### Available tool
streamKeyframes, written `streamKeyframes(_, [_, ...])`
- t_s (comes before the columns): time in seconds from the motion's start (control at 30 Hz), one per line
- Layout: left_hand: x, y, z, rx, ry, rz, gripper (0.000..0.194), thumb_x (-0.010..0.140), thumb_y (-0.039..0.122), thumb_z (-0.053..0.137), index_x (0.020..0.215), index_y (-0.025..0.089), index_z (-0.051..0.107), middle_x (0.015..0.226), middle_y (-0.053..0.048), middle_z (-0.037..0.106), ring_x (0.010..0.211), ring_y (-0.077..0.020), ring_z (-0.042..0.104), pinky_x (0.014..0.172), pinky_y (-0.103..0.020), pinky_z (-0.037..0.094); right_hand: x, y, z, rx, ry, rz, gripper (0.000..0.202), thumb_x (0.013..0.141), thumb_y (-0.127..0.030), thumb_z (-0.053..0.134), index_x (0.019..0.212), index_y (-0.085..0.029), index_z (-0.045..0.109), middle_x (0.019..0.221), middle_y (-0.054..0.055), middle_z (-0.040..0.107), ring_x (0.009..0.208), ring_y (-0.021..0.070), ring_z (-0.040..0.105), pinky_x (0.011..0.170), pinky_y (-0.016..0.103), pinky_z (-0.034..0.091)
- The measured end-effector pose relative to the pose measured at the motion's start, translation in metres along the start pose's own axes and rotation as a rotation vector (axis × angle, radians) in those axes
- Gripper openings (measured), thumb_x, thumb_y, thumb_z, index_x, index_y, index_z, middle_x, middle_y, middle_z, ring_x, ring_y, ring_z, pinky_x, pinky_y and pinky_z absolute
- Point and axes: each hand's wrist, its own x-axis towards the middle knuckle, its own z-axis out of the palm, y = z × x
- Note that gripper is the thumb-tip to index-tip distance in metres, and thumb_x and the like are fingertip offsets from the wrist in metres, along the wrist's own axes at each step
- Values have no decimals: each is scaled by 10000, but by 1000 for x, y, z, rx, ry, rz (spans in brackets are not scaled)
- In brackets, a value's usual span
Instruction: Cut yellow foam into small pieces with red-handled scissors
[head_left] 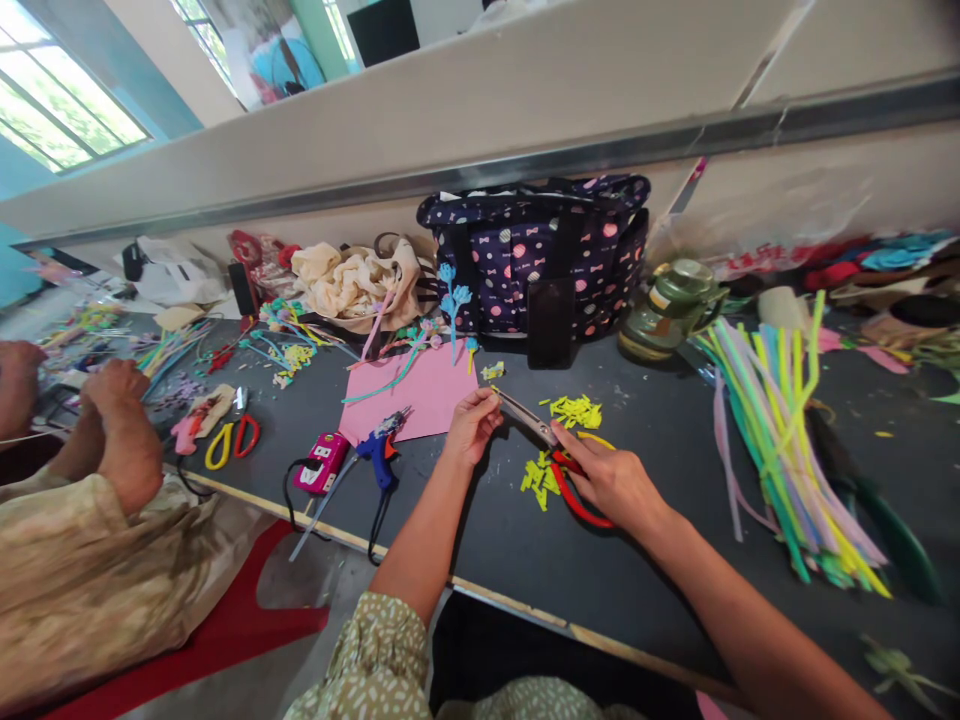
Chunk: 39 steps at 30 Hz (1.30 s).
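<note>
My right hand (611, 475) is closed on scissors (531, 420) with one red and one yellow handle loop, blades pointing left and away. At the blade tips, the fingers of my left hand (474, 425) are pinched together; whatever is between them is too small to make out. Two small piles of short yellow cut pieces (576, 411) lie beside the scissors, one beyond the blades and one nearer me. Left of my left hand is a pink sheet (409, 395) with fuzzy-stem flowers on it. A blue flower stem (453, 305) stands at its far edge.
A blue glue gun (379, 450) and pink power strip (322, 462) sit left. A patterned bag (532, 260), phone (550, 322) and green jar (667, 310) stand behind. Right lies a bundle of coloured fuzzy stems (795, 450). A co-worker's hands (112, 400) are far left, near other scissors (234, 435).
</note>
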Motion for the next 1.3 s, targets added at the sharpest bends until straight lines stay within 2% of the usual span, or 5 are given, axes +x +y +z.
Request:
streamKeyframes(0.4, [0,4,0,6,22,-14,287,567,173,786,788,137,605,675,14,587,484,-22,385,509,-193,337,2,3,-3,-67,24,99,540,867,-264,427,1405,-241,381,935,59,641,725,145,600,596,223,456])
streamKeyframes(0.53, [1,4,-1,1,11,-7,286,572,176,794,780,135,603,699,3,599,488,-21,383,507,-192,342,5,-1,-10,-148,0,94,587,843,-247,446,1420,-212,348,926,58,625,737,152,593,559,225,433])
streamKeyframes(0.67, [1,3,-1,-19,-11,5,290,572,181,800,782,137,605,693,8,588,491,-23,372,507,-195,339,6,-5,-14,-176,30,70,573,846,-238,436,1412,-194,359,924,60,623,777,167,594,564,239,430])
streamKeyframes(0.9, [0,5,-1,-33,-12,-2,301,570,180,802,796,143,608,689,12,570,496,-24,352,502,-196,317,3,-5,-8,-141,66,65,558,875,-299,427,1423,-238,340,928,39,633,727,146,592,508,235,381])
streamKeyframes(1.3, [1,4,-3,-67,-25,12,281,591,176,794,798,134,609,616,42,508,500,-27,403,509,-182,352,2,-4,-3,-139,74,11,554,876,-287,424,1420,-219,346,894,43,627,714,140,585,537,237,372])
